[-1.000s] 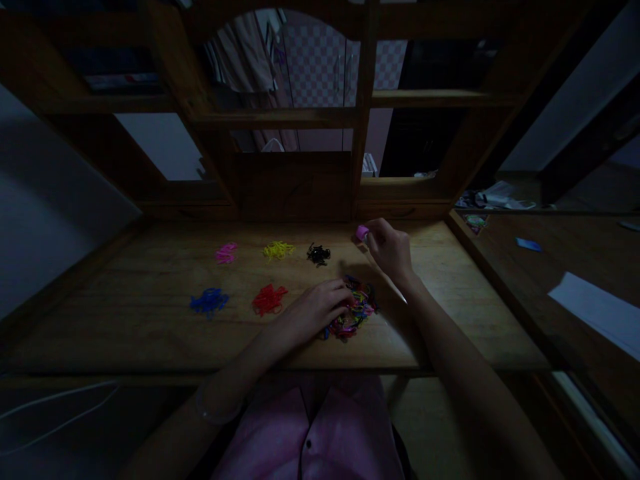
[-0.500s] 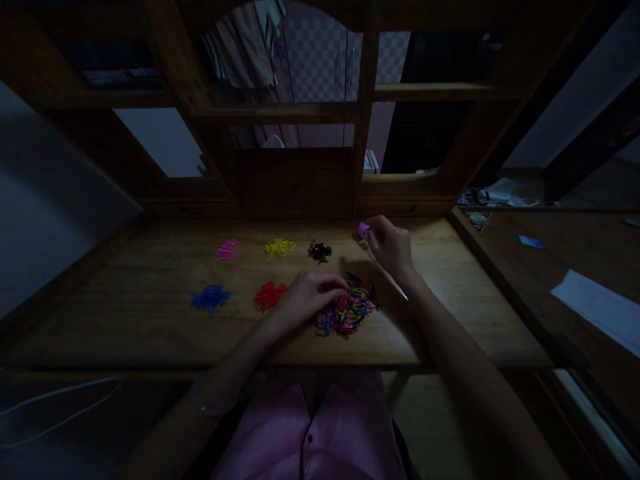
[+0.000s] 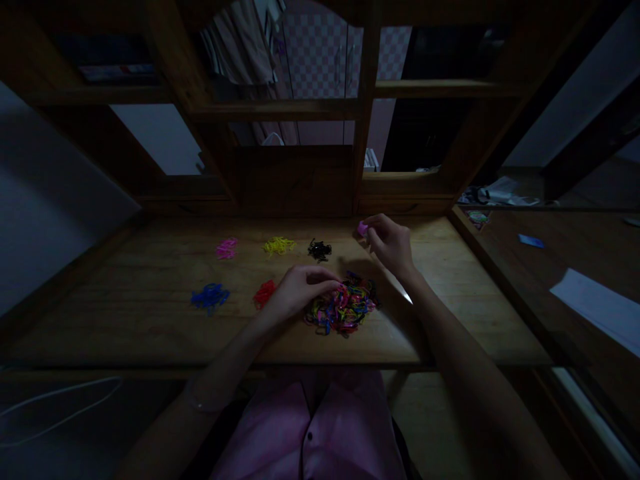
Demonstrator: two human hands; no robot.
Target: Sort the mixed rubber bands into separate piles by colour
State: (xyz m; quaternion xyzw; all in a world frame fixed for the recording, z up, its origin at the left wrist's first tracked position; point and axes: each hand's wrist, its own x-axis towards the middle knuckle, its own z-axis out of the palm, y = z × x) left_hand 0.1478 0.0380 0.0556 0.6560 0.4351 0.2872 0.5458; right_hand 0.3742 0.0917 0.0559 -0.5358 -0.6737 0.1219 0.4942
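A mixed pile of coloured rubber bands [image 3: 343,307] lies on the wooden desk [image 3: 150,320] in front of me. My left hand [image 3: 297,290] rests at the pile's left edge, fingers pinched on a pink band. My right hand [image 3: 390,243] hovers behind the pile, closed on a small pink object [image 3: 362,229]. Sorted little heaps lie to the left: pink [image 3: 227,248], yellow [image 3: 279,246], black [image 3: 319,250], blue [image 3: 209,296] and red [image 3: 263,292], the red one partly hidden by my left hand.
A dark wooden shelf unit [image 3: 295,180] rises at the back of the desk. To the right, a side surface holds a white sheet [image 3: 595,307], a small blue item [image 3: 530,241] and some clutter [image 3: 495,193]. The room is dim.
My left hand has slid leftward off the top of the mixed pile to its left edge and pinched a band. My right hand stayed nearly still with the pink object.
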